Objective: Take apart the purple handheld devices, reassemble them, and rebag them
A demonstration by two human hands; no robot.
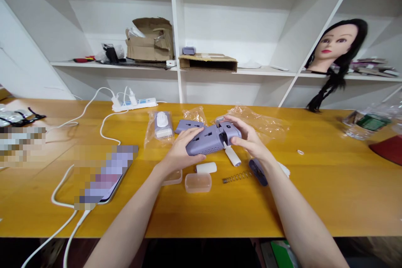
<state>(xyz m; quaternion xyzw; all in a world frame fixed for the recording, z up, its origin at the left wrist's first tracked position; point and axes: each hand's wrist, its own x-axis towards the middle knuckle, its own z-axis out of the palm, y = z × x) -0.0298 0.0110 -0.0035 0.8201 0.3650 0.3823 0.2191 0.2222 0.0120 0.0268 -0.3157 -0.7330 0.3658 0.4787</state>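
Both hands hold a lilac plastic housing point(204, 143) with rows of slots, its open end facing right. My left hand point(180, 148) grips its near side, and my right hand point(248, 138) wraps the open end, fingers over the top. Just below lie a white cylinder point(206, 168) and a white roller point(233, 157). A steel coil spring point(238, 177) and a dark purple piece point(258, 171) rest near my right wrist. A translucent peach box point(197, 182) sits below my left hand. Behind the housing lies a flat lilac part point(188, 125).
A clear bag with white parts point(160, 127) lies on the yellow wooden table point(314, 194). To the left are a power strip point(134, 104), white cables and a blurred phone point(106, 176). White shelves behind hold cardboard point(207, 63) and a mannequin head point(336, 46).
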